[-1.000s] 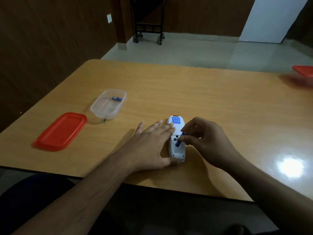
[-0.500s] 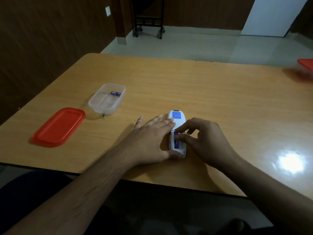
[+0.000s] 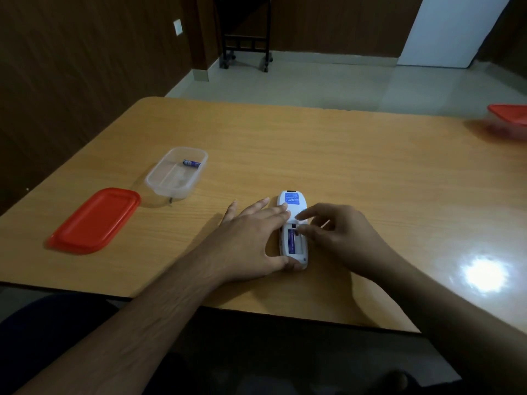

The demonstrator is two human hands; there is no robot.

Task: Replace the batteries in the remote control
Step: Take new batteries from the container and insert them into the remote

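A second ago the small blue cylindrical battery stood tilted between my right fingertips above the compartment; now it lies flat in the left slot of the open back of the white plastic remote control, and my right fingers have loosened from it. My right hand hovers just beside the compartment, the forefinger raised over the blue label and the thumb tip touching the far end of the battery, so the fingers are half spread and pinch nothing. My left hand lies flat on the light wooden table, fingers stretched and close together against the left edge of the remote, the thumb pressed at its near end to keep it from sliding. The slot beside the battery looks empty, so I judge that one more cell must go in. A second blue battery lies in the clear plastic rectangular container, well apart on the left, next to its red plastic lid; whether this one is old or fresh I cannot tell. What can go wrong: if the battery is not fully seated, its spring may push one end up again; if I lift my left hand too early, the remote may slide on the smooth table; and I could insert a cell with wrong polarity, because the marks are too small to read
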